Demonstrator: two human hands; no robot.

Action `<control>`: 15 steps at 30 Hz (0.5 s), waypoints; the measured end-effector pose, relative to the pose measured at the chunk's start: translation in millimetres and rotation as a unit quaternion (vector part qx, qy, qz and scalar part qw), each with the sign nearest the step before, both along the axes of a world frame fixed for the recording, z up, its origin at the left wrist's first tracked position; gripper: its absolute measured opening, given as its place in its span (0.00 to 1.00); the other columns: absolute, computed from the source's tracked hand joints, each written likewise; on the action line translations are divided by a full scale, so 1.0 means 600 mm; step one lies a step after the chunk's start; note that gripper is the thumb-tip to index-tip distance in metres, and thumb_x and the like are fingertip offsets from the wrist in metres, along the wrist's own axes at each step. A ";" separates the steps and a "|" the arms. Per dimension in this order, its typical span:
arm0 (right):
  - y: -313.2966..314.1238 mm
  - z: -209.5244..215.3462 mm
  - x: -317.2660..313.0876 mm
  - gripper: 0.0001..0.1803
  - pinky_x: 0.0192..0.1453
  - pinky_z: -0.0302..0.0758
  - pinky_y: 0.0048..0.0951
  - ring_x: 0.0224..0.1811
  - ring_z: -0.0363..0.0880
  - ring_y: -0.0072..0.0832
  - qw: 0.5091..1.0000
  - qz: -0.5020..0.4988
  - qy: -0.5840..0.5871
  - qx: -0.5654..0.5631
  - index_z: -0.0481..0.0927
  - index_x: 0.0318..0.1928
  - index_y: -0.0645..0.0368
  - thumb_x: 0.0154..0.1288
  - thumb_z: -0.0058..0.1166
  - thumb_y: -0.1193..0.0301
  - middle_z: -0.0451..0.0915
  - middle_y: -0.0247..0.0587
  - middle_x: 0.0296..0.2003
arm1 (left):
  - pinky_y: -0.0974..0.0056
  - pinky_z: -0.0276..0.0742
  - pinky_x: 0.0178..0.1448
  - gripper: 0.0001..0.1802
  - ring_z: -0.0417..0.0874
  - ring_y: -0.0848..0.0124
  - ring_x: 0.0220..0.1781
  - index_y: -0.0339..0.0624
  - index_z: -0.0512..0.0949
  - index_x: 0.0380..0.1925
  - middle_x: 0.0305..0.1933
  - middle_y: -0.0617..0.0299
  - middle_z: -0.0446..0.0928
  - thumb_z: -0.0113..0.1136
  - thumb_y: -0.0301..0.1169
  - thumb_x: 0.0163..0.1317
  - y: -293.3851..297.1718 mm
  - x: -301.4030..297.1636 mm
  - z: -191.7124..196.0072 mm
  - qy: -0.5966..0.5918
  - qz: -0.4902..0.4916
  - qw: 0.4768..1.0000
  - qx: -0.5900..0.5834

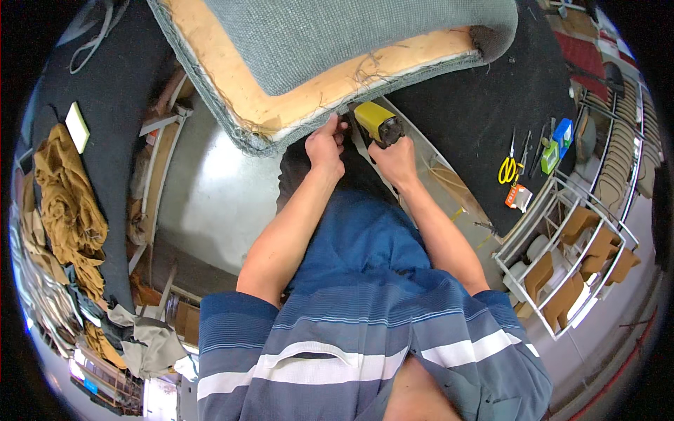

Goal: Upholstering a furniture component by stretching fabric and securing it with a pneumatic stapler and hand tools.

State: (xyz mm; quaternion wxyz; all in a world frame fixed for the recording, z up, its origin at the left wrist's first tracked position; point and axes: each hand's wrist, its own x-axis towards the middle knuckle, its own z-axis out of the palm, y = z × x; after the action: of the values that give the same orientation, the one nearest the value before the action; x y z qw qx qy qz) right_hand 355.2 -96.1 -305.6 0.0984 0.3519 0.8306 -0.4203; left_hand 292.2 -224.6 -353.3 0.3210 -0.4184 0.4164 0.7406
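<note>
A wooden panel [324,78] lies in front of me, with grey-green upholstery fabric [295,42] over its middle and wrapped around its edges. Loose threads stick out along its near edge. My left hand [326,149] is closed at that edge, thumb up and fingers curled, gripping the fabric rim. Just to its right, my right hand [394,160] is wrapped around the handle of a yellow and black staple gun [376,119]. The gun's front end points toward the panel's near edge; whether it touches the fabric is hidden.
On the right, a black-covered table [463,126] bears yellow-handled scissors [507,170], a small orange-white box [518,197], and green [550,157] and blue [563,132] boxes. Brown cloth [67,189] lies at left. A white metal rack [544,274] stands at right.
</note>
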 end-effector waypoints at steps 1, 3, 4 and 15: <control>0.004 -0.006 0.004 0.17 0.48 0.81 0.44 0.44 0.86 0.52 1.000 -0.001 0.015 -0.013 0.83 0.44 0.64 0.51 0.62 0.73 0.86 0.58 0.38 | 0.71 0.56 0.25 0.10 0.66 0.80 0.25 0.43 0.81 0.37 0.30 0.70 0.78 0.62 0.38 0.71 -0.003 -0.001 0.001 0.003 -0.009 1.000 -0.001; 0.000 -0.012 0.008 0.17 0.47 0.80 0.44 0.43 0.86 0.53 0.999 0.016 0.032 -0.014 0.82 0.44 0.64 0.51 0.62 0.73 0.86 0.58 0.37 | 0.72 0.55 0.25 0.09 0.66 0.80 0.25 0.46 0.81 0.37 0.31 0.70 0.79 0.62 0.38 0.71 -0.002 0.000 -0.004 0.005 -0.009 1.000 -0.015; -0.002 -0.016 0.010 0.17 0.47 0.80 0.45 0.43 0.86 0.54 0.998 0.032 0.047 -0.014 0.82 0.44 0.64 0.51 0.62 0.73 0.85 0.58 0.37 | 0.72 0.55 0.25 0.09 0.66 0.81 0.25 0.47 0.80 0.36 0.31 0.71 0.79 0.61 0.38 0.72 -0.003 0.000 -0.008 0.009 -0.008 1.000 -0.013; -0.027 0.006 -0.004 0.17 0.47 0.80 0.45 0.43 0.86 0.54 1.000 0.012 0.027 0.002 0.82 0.43 0.64 0.51 0.62 0.74 0.86 0.58 0.37 | 0.72 0.57 0.26 0.09 0.66 0.81 0.25 0.47 0.81 0.35 0.32 0.69 0.80 0.61 0.39 0.72 -0.019 0.001 -0.001 0.010 -0.015 1.000 -0.002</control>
State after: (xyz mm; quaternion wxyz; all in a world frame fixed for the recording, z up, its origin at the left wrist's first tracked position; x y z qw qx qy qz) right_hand 352.7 -112.3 -301.7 0.0802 0.3303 0.8378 -0.4272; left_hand 293.0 -235.7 -353.6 0.3269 -0.4055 0.4269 0.7392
